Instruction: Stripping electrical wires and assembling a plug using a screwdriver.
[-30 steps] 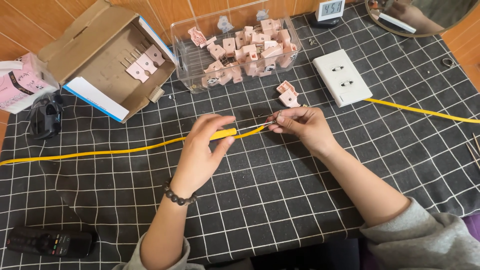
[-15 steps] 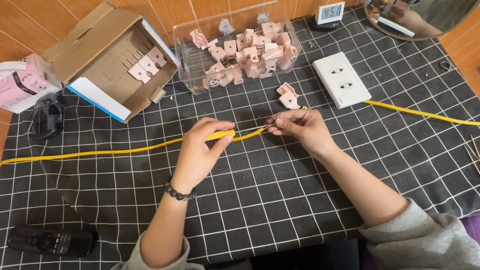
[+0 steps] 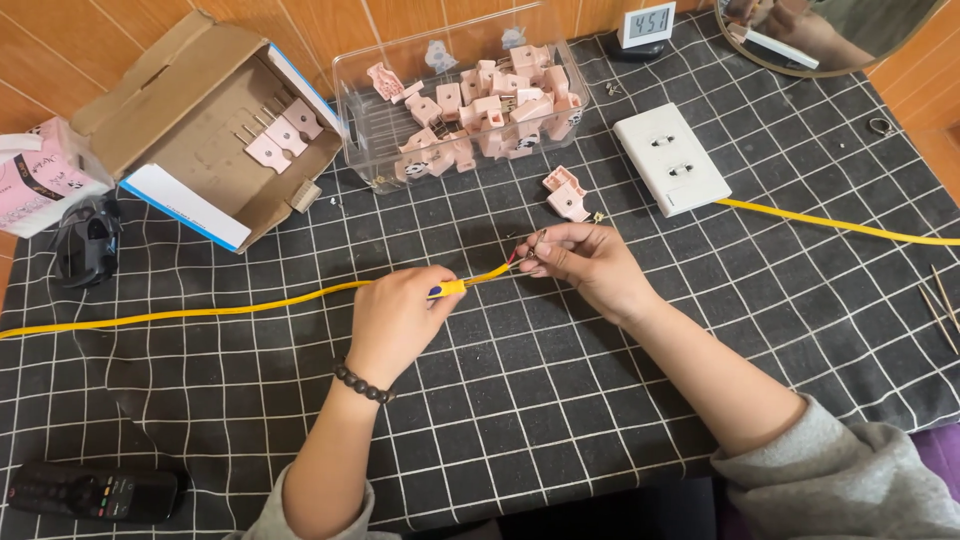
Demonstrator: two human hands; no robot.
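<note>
- Black cloth with a white grid [image 3: 560, 420] covered the table, with wooden panelling behind it.
- A yellow cable [image 3: 200, 311] ran in from the left edge across the cloth to the middle, where both hands met.
- The left hand [image 3: 395, 320] was curled closed around the cable near its end, thumb and fingers pinching it; a dark bead bracelet [image 3: 362, 383] sat on that wrist.
- The right hand [image 3: 585, 262] was just beside it, fingertips pinched together on the thin bared wires [image 3: 520, 255] at the cable's end.
- Just above the right hand, a single pink plug [image 3: 567, 193] lay on the cloth.
- Behind it stood a clear plastic box [image 3: 370, 110] full of more pink plugs.
- To the left, an open cardboard box [image 3: 160, 110] lay on its side with a few pink plugs inside.
- A white socket plate [image 3: 670, 158] lay to the right of the clear box, with a second yellow cable [image 3: 830, 222] running from it to the right edge.
- A black remote control [image 3: 95, 492] lay at the lower left corner.
- A small digital clock [image 3: 645, 25] stood at the back.
</note>
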